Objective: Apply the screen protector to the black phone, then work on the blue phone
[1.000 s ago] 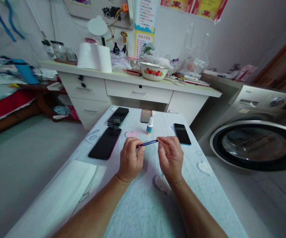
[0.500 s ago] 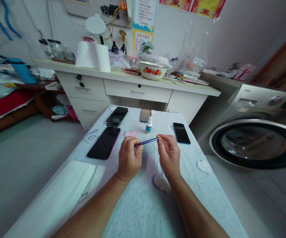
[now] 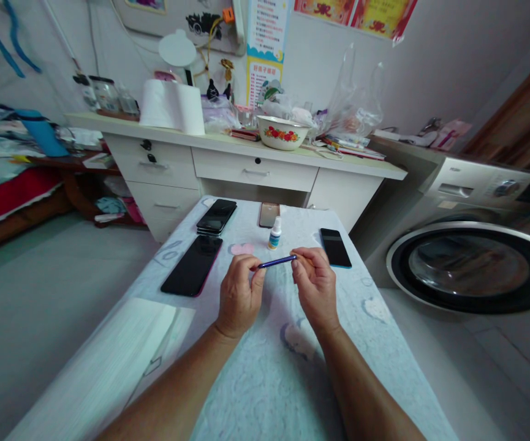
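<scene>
Between my hands, above the table, is a slim blue-purple phone (image 3: 277,261), seen almost edge-on, so its faces are hidden. My left hand (image 3: 241,293) pinches its left end between thumb and fingers. The other end is gripped by my right hand (image 3: 317,285), thumb towards me and fingers curled. Just beyond the hands a small white spray bottle (image 3: 274,234) with a blue and yellow label stands upright. A large black-screened phone (image 3: 192,265) lies to the left, and a smaller phone (image 3: 336,248) with a blue edge lies on the right.
The table (image 3: 255,380) has a pale patterned cloth. Stacked phones (image 3: 217,217) lie at its far left, and a brownish phone (image 3: 269,215) at the far edge. A white desk (image 3: 255,168) stands behind, bearing a flowered bowl (image 3: 283,133). At right is a washing machine (image 3: 458,184).
The phone has turned slightly between my hands, its edge now looking darker and more purple. My right hand has shifted a few pixels right; the things on the table stay put.
</scene>
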Available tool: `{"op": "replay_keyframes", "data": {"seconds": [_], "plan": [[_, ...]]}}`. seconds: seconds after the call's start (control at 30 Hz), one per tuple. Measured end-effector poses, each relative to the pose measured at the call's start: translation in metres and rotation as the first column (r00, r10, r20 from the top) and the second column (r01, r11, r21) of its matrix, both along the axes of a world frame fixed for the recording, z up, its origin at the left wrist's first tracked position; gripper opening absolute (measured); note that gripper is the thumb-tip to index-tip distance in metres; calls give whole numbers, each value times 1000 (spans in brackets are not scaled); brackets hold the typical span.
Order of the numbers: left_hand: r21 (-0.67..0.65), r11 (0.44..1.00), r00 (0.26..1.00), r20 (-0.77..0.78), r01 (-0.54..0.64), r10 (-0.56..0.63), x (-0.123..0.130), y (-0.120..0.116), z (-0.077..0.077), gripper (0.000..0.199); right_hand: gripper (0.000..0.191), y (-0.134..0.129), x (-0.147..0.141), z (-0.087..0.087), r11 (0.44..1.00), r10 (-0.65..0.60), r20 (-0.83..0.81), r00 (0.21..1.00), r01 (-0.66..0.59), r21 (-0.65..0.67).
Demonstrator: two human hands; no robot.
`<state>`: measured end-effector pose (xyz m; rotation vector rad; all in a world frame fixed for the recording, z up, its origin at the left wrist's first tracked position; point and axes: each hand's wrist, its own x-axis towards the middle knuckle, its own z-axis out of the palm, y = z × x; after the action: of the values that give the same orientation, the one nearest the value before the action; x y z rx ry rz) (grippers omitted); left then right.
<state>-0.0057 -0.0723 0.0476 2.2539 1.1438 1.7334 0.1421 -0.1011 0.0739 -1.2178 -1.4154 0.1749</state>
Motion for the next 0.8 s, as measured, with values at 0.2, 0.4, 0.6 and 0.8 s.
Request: {"op": "replay_keyframes", "data": {"seconds": [0.2, 0.4, 0.6, 0.8], "plan": [[-44, 997, 997, -20, 68, -69, 2, -1, -4, 7, 14, -6, 2, 14, 996, -64, 75, 995, 60, 59], [-141, 982, 989, -53, 128, -136, 1, -2, -5, 5, 19, -6, 2, 12, 992, -80, 187, 979, 60, 108], [-195, 969, 959, -209, 151, -192, -8, 6, -3, 4, 21, -5, -1, 7, 993, -85, 298, 951, 56, 103], [-309, 948, 898, -390, 79, -202, -15, 14, -3, 7, 24, -1, -8, -9, 1000, -12, 376, 926, 2, 28]]}}
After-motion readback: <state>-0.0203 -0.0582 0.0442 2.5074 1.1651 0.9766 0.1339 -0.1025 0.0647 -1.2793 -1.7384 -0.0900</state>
